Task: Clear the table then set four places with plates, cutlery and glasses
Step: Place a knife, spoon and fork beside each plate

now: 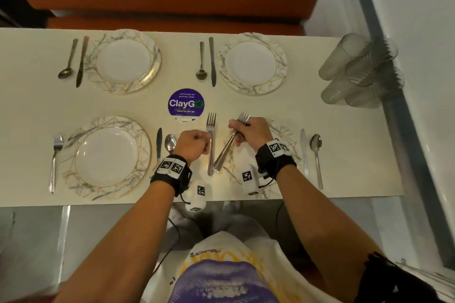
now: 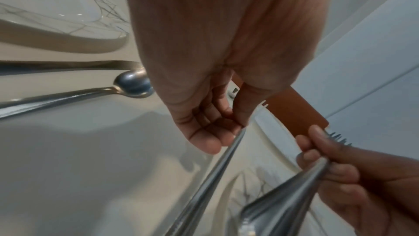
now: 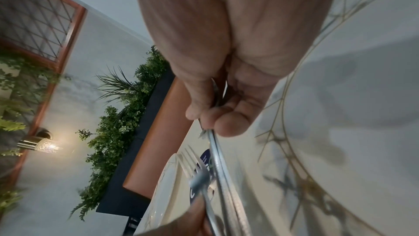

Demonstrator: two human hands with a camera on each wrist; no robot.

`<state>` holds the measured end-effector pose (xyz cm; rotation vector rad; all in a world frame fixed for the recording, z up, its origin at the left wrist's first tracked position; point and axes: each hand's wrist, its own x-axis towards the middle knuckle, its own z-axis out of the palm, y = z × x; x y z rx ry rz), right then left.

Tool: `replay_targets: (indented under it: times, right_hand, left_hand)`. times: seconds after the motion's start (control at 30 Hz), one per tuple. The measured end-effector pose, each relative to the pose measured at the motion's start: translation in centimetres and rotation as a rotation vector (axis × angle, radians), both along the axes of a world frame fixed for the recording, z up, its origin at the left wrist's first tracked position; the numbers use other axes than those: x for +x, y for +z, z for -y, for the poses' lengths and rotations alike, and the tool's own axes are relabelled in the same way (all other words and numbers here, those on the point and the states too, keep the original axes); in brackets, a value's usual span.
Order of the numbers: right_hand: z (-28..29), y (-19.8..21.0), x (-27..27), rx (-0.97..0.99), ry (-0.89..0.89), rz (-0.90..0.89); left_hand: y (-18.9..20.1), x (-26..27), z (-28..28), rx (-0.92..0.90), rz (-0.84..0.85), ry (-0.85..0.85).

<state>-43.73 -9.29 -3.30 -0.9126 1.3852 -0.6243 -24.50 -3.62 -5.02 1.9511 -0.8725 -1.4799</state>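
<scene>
Head view: the table (image 1: 29,110) carries four plates; the two far places, at 11 and 1 o'clock, have a spoon and knife each but no fork.
Step in hand: laying a fork to the left of the near right plate (image 1: 283,130), at about 5 o'clock from the purple sticker (image 1: 186,102).
Left hand (image 1: 194,144): fist-like, knuckles up, fingers curled round the single fork (image 1: 211,130), tines pointing to 12 o'clock, handle toward the table's near edge.
Right hand (image 1: 247,131): palm down over the plate, fingers wrapped round a bundle of forks (image 1: 227,150), tines toward 12 o'clock, handles slanting toward 7.
Whether the single fork touches the table: cannot tell.
Doing it well: I would lower the fork flat, parallel to the knife (image 1: 303,150) across the plate, just beside the rim and not on it, then let go without dragging.
Watch: the bundle's handles cross close to the single fork; keep them apart.
Glasses (image 1: 354,74): stacked lying at 2 o'clock, not yet set out.
</scene>
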Motion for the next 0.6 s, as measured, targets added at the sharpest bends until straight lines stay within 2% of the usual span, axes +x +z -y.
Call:
replay_targets:
  times: [0.2, 0.6]
  right_hand:
    - [-0.2, -0.7, -1.3, 0.004, 0.002, -0.051]
    - [-1.4, -0.6, -1.7, -0.029, 0.013, -0.133]
  left_hand:
    - [-2.0, -0.6, -1.6, 0.112, 0.117, -0.045]
    - [-3.5, -2.2, -0.9, 0.178, 0.318, -0.038]
